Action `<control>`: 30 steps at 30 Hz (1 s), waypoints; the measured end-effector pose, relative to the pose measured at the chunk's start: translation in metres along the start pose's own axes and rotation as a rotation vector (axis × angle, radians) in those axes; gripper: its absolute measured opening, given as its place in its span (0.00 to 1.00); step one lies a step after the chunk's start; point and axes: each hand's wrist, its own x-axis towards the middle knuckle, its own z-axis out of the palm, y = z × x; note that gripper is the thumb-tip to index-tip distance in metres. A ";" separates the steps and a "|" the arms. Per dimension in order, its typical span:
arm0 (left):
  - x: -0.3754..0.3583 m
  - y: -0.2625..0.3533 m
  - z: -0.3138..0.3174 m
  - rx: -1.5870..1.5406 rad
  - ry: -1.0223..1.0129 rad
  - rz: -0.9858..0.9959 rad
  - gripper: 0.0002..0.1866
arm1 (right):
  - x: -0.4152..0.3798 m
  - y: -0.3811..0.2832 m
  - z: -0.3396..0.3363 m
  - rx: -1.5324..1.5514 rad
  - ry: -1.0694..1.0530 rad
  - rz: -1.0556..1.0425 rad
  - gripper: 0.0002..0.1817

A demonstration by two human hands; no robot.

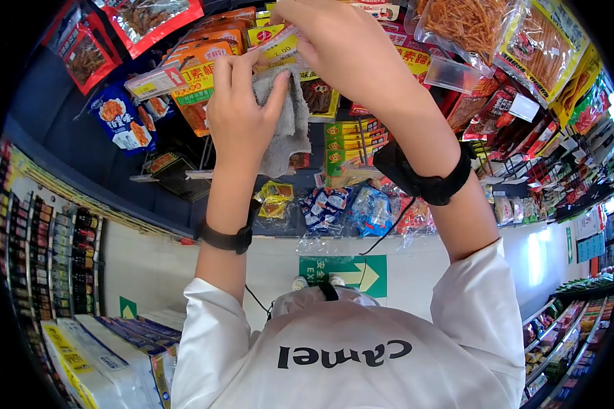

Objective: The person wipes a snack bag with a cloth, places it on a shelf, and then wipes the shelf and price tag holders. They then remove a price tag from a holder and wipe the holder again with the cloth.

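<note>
A grey cloth [283, 129] hangs from my left hand [242, 109], pinched between the thumb and curled fingers. Just above it, a yellow price label [278, 51] sits at the front of a hanging hook, and the left fingertips touch its lower left edge. My right hand [324, 41] reaches in from the right with bent fingers closed at the label's upper edge; some of its fingertips are cut off by the frame top. Orange snack packets [215, 41] hang behind and to the left of the label.
Blue snack bags [119, 119] hang at the left. Clear price holders [452, 75] jut out at the right, near my right forearm. Small packets [324, 204] lie on the lower shelf. White boxed goods [102, 358] stand at the lower left. A green exit sign [378, 266] marks the floor.
</note>
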 end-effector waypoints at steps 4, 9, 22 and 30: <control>0.002 0.002 -0.001 0.024 -0.010 -0.035 0.14 | 0.004 0.005 0.004 -0.012 -0.050 0.056 0.05; 0.006 -0.005 0.002 0.087 0.050 0.077 0.11 | 0.008 0.013 0.001 0.030 -0.155 0.068 0.05; 0.016 -0.007 0.008 0.032 0.076 0.051 0.13 | -0.001 0.012 0.012 0.339 -0.059 0.352 0.06; 0.013 0.001 0.004 0.103 -0.030 -0.052 0.14 | -0.017 0.011 0.005 0.141 0.045 0.147 0.06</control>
